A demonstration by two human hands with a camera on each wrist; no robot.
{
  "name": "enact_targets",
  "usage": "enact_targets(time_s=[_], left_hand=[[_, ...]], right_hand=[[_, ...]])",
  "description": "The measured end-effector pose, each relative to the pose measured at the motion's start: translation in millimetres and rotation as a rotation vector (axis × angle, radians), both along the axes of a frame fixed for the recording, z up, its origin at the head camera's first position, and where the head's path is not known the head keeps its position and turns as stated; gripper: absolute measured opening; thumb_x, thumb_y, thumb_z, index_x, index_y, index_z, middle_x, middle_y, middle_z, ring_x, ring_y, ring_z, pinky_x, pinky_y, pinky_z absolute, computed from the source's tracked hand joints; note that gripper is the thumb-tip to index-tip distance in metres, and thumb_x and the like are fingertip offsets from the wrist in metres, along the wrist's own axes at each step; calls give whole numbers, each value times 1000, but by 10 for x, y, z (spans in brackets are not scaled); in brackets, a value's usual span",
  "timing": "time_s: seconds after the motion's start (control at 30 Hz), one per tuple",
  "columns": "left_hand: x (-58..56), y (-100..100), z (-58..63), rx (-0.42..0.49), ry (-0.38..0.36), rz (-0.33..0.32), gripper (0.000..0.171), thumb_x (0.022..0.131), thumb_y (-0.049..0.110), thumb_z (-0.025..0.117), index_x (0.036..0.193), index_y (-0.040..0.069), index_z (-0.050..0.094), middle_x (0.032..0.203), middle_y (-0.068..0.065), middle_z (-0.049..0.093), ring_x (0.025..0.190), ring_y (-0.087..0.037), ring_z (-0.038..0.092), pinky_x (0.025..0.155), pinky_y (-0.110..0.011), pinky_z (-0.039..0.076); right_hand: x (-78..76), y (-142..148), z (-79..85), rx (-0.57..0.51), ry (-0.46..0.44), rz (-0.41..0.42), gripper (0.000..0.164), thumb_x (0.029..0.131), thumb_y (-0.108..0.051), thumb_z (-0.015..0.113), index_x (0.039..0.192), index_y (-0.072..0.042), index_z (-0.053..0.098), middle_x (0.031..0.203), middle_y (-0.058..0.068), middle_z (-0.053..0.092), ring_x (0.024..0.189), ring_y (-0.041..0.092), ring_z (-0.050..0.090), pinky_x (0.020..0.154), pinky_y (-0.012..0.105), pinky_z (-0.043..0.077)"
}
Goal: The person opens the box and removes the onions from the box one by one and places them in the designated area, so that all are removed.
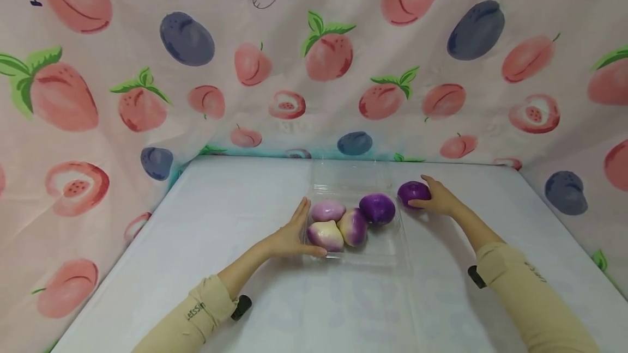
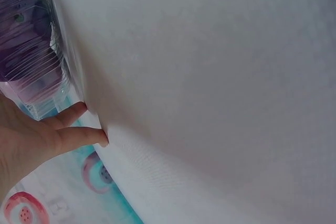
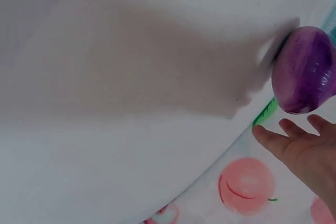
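In the head view, a clear plastic box with a raised lid holds several glossy onions. Among these are a pale lilac one, a cream-and-purple one and a deep purple one. My left hand rests spread against the box's left side, thumb along the front edge. To the right of the box, another purple onion sits on the table. My right hand is around its right side, thumb in front. In the right wrist view, the visible fingers extend loosely below the onion.
A white-covered table lies under everything. Behind and beside it hangs a pink cloth printed with fruit. The box's transparent lid leans toward the back edge of the table.
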State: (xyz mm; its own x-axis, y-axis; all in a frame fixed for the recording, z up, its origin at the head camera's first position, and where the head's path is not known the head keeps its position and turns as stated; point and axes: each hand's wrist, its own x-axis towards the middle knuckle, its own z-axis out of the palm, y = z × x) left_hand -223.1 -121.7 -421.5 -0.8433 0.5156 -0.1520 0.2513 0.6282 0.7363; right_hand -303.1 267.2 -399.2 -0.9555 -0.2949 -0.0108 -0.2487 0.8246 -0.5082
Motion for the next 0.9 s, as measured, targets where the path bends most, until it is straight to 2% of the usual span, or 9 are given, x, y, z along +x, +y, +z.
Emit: enact_targets(time_s=[0.3, 0.67, 0.77, 0.9], left_hand=[[-6, -10, 19, 4, 1, 3, 130, 68, 61, 74, 150, 10, -14, 157, -5, -23, 146, -32, -5, 114, -56, 16], [-23, 6, 42, 6, 22, -5, 128, 70, 58, 74, 150, 8, -12, 157, -8, -22, 146, -32, -5, 115, -54, 17], [-29, 4, 38, 7, 20, -3, 128, 70, 57, 75, 150, 8, -12, 157, -8, -22, 146, -32, -5, 115, -54, 16], [-16, 4, 25, 6, 13, -6, 129, 70, 59, 75, 150, 7, -13, 157, -9, -22, 146, -33, -5, 115, -55, 16]], right_hand=[[6, -27, 64, 19, 63, 15, 77, 85, -25, 67, 135, 19, 29, 132, 45, 35, 123, 57, 34, 104, 63, 29], [133, -62, 156, -57, 198, 25, 57, 86, -15, 67, 130, 13, 43, 133, 38, 40, 127, 53, 33, 106, 62, 26], [161, -84, 163, -70, 242, 37, 52, 85, -12, 67, 128, 12, 47, 131, 36, 44, 125, 51, 37, 105, 60, 29], [201, -112, 178, -77, 273, 39, 49, 85, -11, 68, 125, 11, 50, 127, 35, 50, 114, 53, 48, 95, 61, 39]])
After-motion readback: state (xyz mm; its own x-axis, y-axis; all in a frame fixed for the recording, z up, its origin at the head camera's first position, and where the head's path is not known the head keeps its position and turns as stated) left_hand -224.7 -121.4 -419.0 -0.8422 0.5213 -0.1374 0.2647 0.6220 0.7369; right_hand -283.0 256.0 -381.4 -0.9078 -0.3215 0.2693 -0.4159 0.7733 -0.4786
